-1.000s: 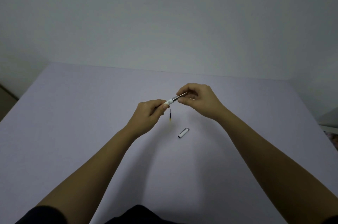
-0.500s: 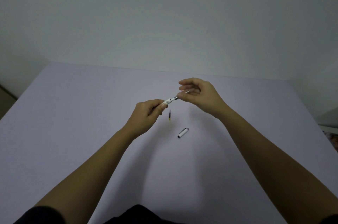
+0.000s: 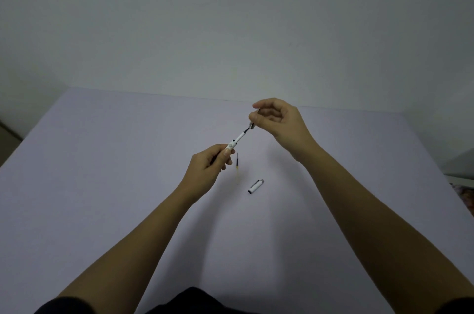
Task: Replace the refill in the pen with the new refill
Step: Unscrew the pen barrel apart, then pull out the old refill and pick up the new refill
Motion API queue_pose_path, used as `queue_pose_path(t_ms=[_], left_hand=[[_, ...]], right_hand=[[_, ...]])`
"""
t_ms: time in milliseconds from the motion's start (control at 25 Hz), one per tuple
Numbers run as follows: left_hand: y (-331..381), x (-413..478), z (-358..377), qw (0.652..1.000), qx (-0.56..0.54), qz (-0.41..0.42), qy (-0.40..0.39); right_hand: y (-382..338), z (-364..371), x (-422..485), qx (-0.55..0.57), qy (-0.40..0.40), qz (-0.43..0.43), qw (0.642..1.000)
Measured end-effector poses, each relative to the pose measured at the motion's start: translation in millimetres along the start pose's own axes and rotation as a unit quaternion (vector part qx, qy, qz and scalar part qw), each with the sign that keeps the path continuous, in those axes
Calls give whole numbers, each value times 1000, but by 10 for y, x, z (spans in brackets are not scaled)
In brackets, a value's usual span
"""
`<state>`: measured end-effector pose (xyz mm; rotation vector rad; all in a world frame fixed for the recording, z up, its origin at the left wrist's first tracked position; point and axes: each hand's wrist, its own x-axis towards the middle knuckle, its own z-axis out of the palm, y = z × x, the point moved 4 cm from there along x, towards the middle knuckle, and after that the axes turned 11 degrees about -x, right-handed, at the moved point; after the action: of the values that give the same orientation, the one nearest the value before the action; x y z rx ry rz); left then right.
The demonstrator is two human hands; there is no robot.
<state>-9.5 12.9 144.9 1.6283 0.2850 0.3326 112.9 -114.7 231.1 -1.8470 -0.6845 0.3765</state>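
Note:
My left hand grips the lower end of a white pen barrel, which points up and to the right above the table. My right hand pinches the grey tip section just off the barrel's end. A thin dark refill shows in the gap between barrel and tip section. A loose refill with a dark top and yellowish clear lower part lies on the table right of my left hand. The white pen cap lies nearer to me.
The work surface is a pale lilac table against a plain white wall. Its left edge falls away at the far left and its right edge runs down the right side of the view.
My right hand has moved up and right, drawing the tip section off the barrel so that a short length of dark refill is exposed. My left hand has sunk slightly with the barrel.

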Motion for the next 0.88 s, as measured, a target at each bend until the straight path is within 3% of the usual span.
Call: queue_pose_path(t_ms=[240,440,600,760,880], left_hand=[[-109,-33,-8,999,-37,-18,7],[-127,50,-35,998,-60,-27,26],[-211,92,-34,998,-39,-43,28],[-315,131,-49,998,-16,-60,27],[-382,180,-75,997,-4,-72,33]], right_hand=[[132,-173,97,111,110,43,987],[1205,24,-61,163,183,237,940],[2118,320,-425,89,194,394,894],[2322,411,-569,-88,195,420,882],[2350,452,-561,-154,179,427,873]])
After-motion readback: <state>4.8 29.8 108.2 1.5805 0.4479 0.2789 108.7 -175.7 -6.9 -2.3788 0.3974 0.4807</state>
